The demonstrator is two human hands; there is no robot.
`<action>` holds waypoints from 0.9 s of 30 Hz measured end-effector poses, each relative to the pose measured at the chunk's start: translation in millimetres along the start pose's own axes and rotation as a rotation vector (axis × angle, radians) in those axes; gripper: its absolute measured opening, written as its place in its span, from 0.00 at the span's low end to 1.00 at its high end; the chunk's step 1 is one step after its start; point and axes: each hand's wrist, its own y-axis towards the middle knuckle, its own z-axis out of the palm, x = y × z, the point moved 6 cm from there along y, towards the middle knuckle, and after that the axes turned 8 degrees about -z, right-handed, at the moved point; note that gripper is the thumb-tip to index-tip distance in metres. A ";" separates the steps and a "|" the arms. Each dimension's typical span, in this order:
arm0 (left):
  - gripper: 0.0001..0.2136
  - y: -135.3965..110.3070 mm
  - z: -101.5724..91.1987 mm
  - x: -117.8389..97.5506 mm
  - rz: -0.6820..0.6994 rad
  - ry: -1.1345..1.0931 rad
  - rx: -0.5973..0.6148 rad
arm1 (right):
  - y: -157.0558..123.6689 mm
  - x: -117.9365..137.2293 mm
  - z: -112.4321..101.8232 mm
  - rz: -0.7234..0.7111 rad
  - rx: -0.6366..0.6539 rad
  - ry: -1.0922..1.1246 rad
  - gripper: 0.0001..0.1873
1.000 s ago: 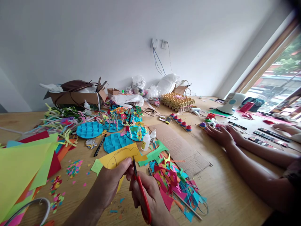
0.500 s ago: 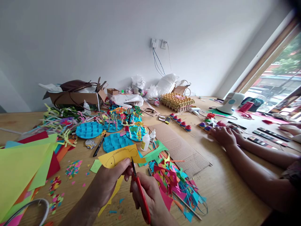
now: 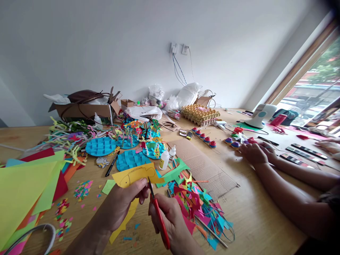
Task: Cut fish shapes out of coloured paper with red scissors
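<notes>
My left hand [image 3: 124, 202] pinches a piece of yellow paper [image 3: 124, 178] between thumb and fingers. A fish outline is drawn on it in dark pen. Red-handled scissors [image 3: 160, 221] are gripped in my right hand [image 3: 170, 219], their blades meeting the paper's lower edge close to my left thumb. Below my left wrist hangs or lies another yellow strip [image 3: 124, 221]; whether it joins the held paper is hidden. Just beyond the paper are a blue painted egg-tray disc [image 3: 132, 160], a black marker [image 3: 112, 164] and two small glue bottles [image 3: 164, 160].
Colourful paper scraps [image 3: 196, 209] lie right of my hands, beside a flat cardboard sheet [image 3: 202, 166]. Coloured paper sheets [image 3: 26, 191] are stacked at left. Egg trays [image 3: 199, 114] stand at the back. Another person's hands [image 3: 253, 154] work at right near painted egg-carton strips [image 3: 204, 137].
My hands and the yellow paper hold nearly the same place, with only a slight shift of the paper and scissors. The other person's hands at right have moved a little.
</notes>
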 end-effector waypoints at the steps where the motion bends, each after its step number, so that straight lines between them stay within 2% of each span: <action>1: 0.08 -0.2 0.1 -1.0 0.002 0.019 0.010 | 0.0 1.3 -1.1 0.002 0.004 -0.020 0.16; 4: 0.09 -1.1 -4.5 -8.7 0.002 0.069 0.029 | 0.6 5.0 -4.5 -0.001 0.015 -0.093 0.17; 8: 0.10 -1.4 -26.3 -24.5 -0.041 0.077 0.004 | 3.6 8.3 -7.3 -0.040 0.049 -0.190 0.18; 11: 0.08 -2.3 -39.2 -36.1 -0.020 0.222 0.031 | 5.5 9.7 -7.0 -0.061 0.100 -0.259 0.18; 14: 0.05 -3.4 -42.4 -39.8 -0.013 0.323 0.063 | 5.9 11.3 -7.3 -0.064 0.124 -0.277 0.18; 20: 0.08 0.0 -32.8 -27.2 -0.054 0.354 0.171 | 3.9 2.9 -5.4 0.033 0.073 -0.018 0.20; 24: 0.10 3.0 -27.4 -17.5 -0.057 0.317 0.237 | 3.3 -1.6 0.5 0.086 0.035 0.211 0.25; 27: 0.08 2.0 -22.6 -12.9 -0.084 0.252 0.250 | 3.8 -0.2 4.1 0.114 0.031 0.287 0.28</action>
